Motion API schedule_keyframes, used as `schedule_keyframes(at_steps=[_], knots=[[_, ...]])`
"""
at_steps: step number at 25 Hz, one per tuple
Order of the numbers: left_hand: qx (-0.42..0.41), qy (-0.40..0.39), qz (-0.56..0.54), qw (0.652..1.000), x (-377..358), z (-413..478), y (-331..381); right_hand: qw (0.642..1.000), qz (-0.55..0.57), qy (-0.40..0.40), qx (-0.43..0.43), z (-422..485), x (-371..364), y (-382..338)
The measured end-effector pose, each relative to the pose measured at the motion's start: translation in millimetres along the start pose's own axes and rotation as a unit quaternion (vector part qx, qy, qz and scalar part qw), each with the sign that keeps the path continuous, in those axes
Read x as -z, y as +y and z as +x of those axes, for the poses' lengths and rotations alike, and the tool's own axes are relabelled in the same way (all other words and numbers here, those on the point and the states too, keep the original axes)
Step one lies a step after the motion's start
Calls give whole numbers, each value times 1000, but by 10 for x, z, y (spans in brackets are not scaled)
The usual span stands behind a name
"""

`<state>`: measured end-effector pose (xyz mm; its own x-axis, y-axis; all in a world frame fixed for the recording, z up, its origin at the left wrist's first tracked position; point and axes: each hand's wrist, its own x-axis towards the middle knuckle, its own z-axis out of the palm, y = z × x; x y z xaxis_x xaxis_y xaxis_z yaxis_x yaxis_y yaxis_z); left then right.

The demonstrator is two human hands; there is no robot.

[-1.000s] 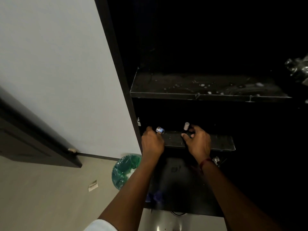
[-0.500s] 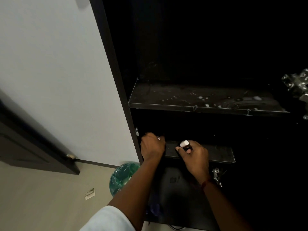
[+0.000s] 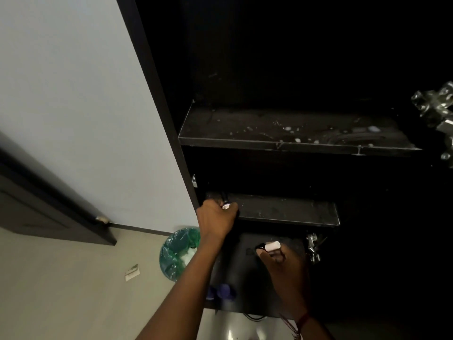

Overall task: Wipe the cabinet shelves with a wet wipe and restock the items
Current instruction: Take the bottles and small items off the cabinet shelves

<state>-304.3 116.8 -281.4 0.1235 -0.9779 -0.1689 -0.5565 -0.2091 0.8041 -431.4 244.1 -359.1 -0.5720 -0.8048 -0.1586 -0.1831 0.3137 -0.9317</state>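
Observation:
A dark open cabinet fills the right of the head view. Its upper shelf (image 3: 245,141) is dusty, with white specks. The narrower lower shelf (image 3: 289,217) lies below it. My left hand (image 3: 215,219) is at that shelf's left front corner, closed on a small dark bottle with a pale end (image 3: 225,204). My right hand (image 3: 282,263) is lower, in front of the cabinet's bottom part, and grips a small dark item with a white cap (image 3: 270,246).
A bin lined with a green bag (image 3: 179,253) stands on the floor left of the cabinet. A scrap of paper (image 3: 132,272) lies on the floor. Blue-capped items (image 3: 221,290) sit low in the cabinet. Metal hinges (image 3: 312,246) show at right. A dark door is far left.
My right hand has come off the lower shelf and dropped down and toward me with the white-capped item. My left hand stays at the shelf's left corner.

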Motion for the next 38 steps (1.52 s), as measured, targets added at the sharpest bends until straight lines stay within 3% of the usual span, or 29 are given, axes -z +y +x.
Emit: schedule_keyframes(at_steps=[4, 11, 17, 24, 38], knots=[[60, -112, -138, 982, 327, -342, -371, 996, -38, -61, -43, -38, -124, 326], [51, -116, -21, 992, 522, -232, -1404, 979, -94, -177, -35, 77, -534, 676], [7, -177, 58, 983, 192, 47, -2156, 944, -183, -274, -6, 206, -899, 863], [-66, -230, 163, 957, -86, 130, -2507, 905, -246, -346, 7, 315, -1148, 1080], [-105, -320, 176, 925, -221, 247, -2572, 864, -325, -379, 65, 416, -1364, 1110]])
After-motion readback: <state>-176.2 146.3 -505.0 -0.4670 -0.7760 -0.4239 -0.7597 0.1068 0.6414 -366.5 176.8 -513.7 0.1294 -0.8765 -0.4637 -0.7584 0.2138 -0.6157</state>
